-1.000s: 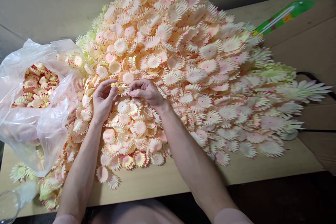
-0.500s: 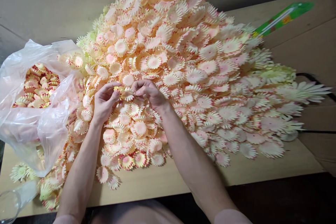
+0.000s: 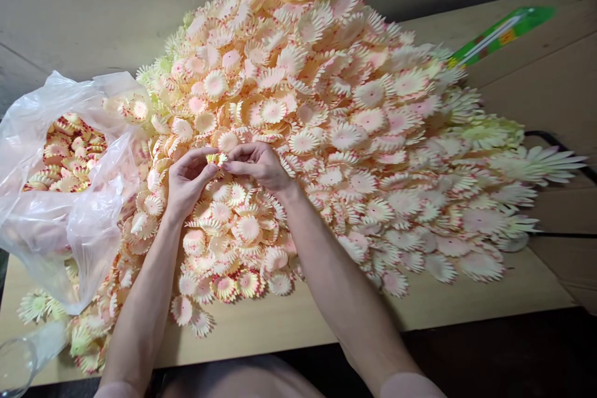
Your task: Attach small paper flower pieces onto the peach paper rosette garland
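Between the fingertips of both hands is a small yellowish artificial flower piece (image 3: pixel 215 159) with red-tipped petals. My left hand (image 3: pixel 187 181) pinches it from the left, thumb and forefinger together. From the right, my right hand (image 3: pixel 261 166) pinches at the same piece, its thumb and forefinger meeting the left fingertips. The piece is partly covered by the fingers. Under and around both hands spreads a large heap of artificial flower petals (image 3: pixel 345 135), cream and pale pink with fringed, pink-tipped edges. Smaller petal discs (image 3: pixel 247 229) lie just below the hands.
A clear plastic bag (image 3: pixel 96 224) at the left holds several red-edged petal pieces (image 3: pixel 72 152). A clear cup (image 3: pixel 18 360) lies at the lower left. A green packet (image 3: pixel 506 34) sticks out at the upper right. The wooden table's front edge (image 3: pixel 261 329) runs below the heap.
My right hand has moved left, so its fingertips now meet the left hand's at the small flower piece. A white petal disc between the hands no longer shows.
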Tool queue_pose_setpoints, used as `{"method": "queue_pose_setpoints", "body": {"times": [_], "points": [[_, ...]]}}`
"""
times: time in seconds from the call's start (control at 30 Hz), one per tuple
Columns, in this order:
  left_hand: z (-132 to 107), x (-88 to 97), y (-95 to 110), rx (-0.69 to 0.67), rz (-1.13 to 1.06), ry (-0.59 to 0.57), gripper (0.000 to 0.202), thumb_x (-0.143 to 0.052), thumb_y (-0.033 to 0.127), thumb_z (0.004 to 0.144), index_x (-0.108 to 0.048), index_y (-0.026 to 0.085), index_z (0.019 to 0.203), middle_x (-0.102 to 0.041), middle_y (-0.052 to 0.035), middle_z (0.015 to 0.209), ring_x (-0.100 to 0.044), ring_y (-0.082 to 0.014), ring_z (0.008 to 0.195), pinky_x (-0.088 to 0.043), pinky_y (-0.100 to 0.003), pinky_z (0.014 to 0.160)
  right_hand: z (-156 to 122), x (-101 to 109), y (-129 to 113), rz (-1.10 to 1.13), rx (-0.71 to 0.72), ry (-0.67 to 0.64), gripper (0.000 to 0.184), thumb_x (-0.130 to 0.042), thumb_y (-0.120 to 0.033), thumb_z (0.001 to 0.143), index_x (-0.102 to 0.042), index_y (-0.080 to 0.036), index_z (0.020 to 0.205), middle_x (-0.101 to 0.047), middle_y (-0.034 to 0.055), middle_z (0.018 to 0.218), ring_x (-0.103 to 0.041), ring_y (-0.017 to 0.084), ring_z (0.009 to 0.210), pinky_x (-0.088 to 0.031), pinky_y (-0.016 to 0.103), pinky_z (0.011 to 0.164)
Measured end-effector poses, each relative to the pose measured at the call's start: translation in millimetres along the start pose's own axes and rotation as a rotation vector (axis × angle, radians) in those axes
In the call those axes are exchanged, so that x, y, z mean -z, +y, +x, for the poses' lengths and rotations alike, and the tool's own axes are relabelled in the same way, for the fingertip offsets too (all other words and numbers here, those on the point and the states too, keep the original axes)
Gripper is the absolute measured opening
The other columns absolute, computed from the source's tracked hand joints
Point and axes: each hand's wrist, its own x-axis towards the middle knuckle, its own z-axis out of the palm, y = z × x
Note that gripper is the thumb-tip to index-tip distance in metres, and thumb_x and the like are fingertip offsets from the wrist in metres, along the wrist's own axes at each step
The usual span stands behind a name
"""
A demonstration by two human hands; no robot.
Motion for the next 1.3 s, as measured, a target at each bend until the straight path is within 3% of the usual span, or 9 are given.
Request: {"method": "queue_pose_setpoints", "body": {"times": [0.13,0.3,0.53,0.7,0.9,1.13,1.3], "points": [[0,-0.9,1,-0.004,0.013,-0.004,0.026,-0.079,0.032,0.073,-0.074,0.022,0.097,-0.058,0.0026,0.067,-0.050,-0.0054,0.057,-0.046,-0.018,0.057,0,1,-1,0.049,0.012,-0.013,0.035,-0.083,-0.045,0.062,-0.066,-0.014,0.064,-0.050,-0.0062,0.047,-0.037,0.003,0.040,-0.024,0.020,0.039],[0,-2.5,3,-0.010,0.034,-0.003,0.028,-0.080,0.032,0.071,-0.074,0.021,0.096,-0.056,0.0030,0.065,-0.049,-0.0052,0.056,-0.045,-0.018,0.055,-1,-3,-1,0.049,-0.007,0.019,0.032,-0.087,-0.038,0.055,-0.067,-0.014,0.063,-0.057,-0.0037,0.052,-0.044,0.005,0.045,-0.032,0.020,0.042],[1,0.0,0,0.017,0.007,0.041,0.026,-0.077,0.034,0.075,-0.073,0.023,0.099,-0.060,0.0017,0.069,-0.052,-0.0059,0.059,-0.049,-0.017,0.058,-3,0,-3,0.029,-0.052,0.038,0.026,-0.083,-0.035,0.061,-0.067,-0.016,0.061,-0.051,-0.0063,0.042,-0.037,0.004,0.036,-0.025,0.020,0.036],[4,2.4,-2,0.043,-0.120,0.084,0.024,-0.075,0.036,0.077,-0.073,0.026,0.098,-0.053,0.0051,0.061,-0.046,-0.0037,0.051,-0.050,-0.015,0.055,-1,1,-1,-0.017,-0.032,0.100,0.020,-0.079,-0.027,0.059,-0.064,-0.015,0.057,-0.053,-0.0047,0.049,-0.038,0.004,0.044,-0.028,0.020,0.042],[1,0.6,-2,0.003,-0.056,0.116,0.021,-0.080,0.030,0.072,-0.075,0.025,0.092,-0.052,0.0057,0.055,-0.044,-0.0029,0.047,-0.044,-0.014,0.047,3,-3,3,-0.002,-0.066,0.190,0.014,-0.070,-0.021,0.053,-0.059,-0.015,0.048,-0.045,-0.0065,0.041,-0.033,0.004,0.039,-0.021,0.020,0.039],[2,1.2,-8,-0.015,-0.102,0.170,0.023,-0.085,0.029,0.064,-0.075,0.024,0.084,-0.059,0.0056,0.058,-0.048,-0.0022,0.047,-0.044,-0.014,0.047,4,-3,1,-0.007,-0.072,0.136,0.014,-0.066,-0.022,0.054,-0.056,-0.016,0.045,-0.049,-0.0050,0.041,-0.033,0.004,0.035,-0.022,0.020,0.035],[2,2.9,-9,-0.049,-0.147,0.139,0.025,-0.088,0.029,0.058,-0.075,0.024,0.079,-0.065,0.0046,0.065,-0.054,-0.0022,0.051,-0.045,-0.014,0.049,2,-3,0,-0.030,-0.079,0.123,0.015,-0.064,-0.024,0.058,-0.056,-0.017,0.048,-0.048,-0.0050,0.039,-0.036,0.006,0.034,-0.024,0.021,0.035]]}}
